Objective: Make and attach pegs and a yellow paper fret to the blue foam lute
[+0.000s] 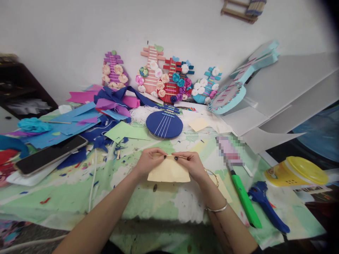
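Paper (168, 173), pale cream and plain, hangs between the person's two hands just above the near side of the patterned tablecloth (119, 197). Left hand (149, 162) and right hand (192, 164) each pinch its upper edge narrowly between thumb and fingers, the thumbs close together near the middle. Whether that edge is folded or merely gripped is hard to tell, since the fingers cover much of it.

Work on this sheet looks barely begun: the visible part is broad and uncut, with no glue showing. A second cream piece (200, 124) lies flat farther back, apparently untouched.

Behind the hands, a dark blue lute model (164, 125) already carries its strings, but no paper flowers show on it (the red lute model (172, 67) against the wall has plenty). White string (144, 114) lies heaped just beside the blue one. To the right, a green-handled tool (245, 201) and a blue-handled tool (270, 206) rest side by side, neither in hand.
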Motion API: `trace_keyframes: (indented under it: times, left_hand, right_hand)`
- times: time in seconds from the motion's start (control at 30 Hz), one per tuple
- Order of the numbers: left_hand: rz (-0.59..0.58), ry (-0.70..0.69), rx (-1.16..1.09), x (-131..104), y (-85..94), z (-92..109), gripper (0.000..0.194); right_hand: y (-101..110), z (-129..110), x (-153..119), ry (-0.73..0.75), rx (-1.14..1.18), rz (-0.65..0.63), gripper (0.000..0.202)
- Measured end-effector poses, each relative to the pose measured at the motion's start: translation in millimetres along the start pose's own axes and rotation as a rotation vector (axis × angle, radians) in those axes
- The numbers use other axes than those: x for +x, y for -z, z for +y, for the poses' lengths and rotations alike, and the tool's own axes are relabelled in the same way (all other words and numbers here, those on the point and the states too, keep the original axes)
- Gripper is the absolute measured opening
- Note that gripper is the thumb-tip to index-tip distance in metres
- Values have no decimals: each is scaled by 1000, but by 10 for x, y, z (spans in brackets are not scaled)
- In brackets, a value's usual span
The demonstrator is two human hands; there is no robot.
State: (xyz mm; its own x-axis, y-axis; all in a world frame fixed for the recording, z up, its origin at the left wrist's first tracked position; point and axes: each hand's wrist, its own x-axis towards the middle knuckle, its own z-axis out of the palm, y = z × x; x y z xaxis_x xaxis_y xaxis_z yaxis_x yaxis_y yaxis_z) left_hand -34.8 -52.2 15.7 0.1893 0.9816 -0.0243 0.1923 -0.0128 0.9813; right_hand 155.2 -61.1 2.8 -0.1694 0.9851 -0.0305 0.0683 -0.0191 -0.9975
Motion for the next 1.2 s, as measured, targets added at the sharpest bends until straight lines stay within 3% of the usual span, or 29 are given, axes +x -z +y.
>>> trace_keyframes:
  times: [0.13, 0.23, 0.37, 0.5, 0.7, 0.93, 1.07, 1.2]
  left_hand:
    - [-99, 35, -220, 4, 44, -16, 36]
    - [-129, 89, -350, 15, 62, -43, 40]
    - [-154, 135, -282, 28, 61, -72, 31]
    - [-134, 130, -183, 33, 69, -64, 27]
    - [-85, 62, -39, 34, 68, -64, 30]
    - [21, -240, 270, 21, 25, -119, 25]
    - [46, -370, 335, -4, -18, -126, 23]
    - [29, -390, 338, -33, -44, -103, 20]
  right_hand:
    - [8, -5, -12, 5, -15, 69, 27]
    - [22, -4, -20, 107, -83, 90, 22]
    - [37, 7, -20, 303, -234, 44, 24]
    - [62, -4, -16, 367, -266, -11, 29]
    - [80, -87, -43, 283, -220, -96, 29]
    - [41, -14, 4, 72, -122, 50, 25]
    - [64, 22, 21, 74, -230, 63, 25]
    - [67, 3, 7, 92, -235, 65, 22]
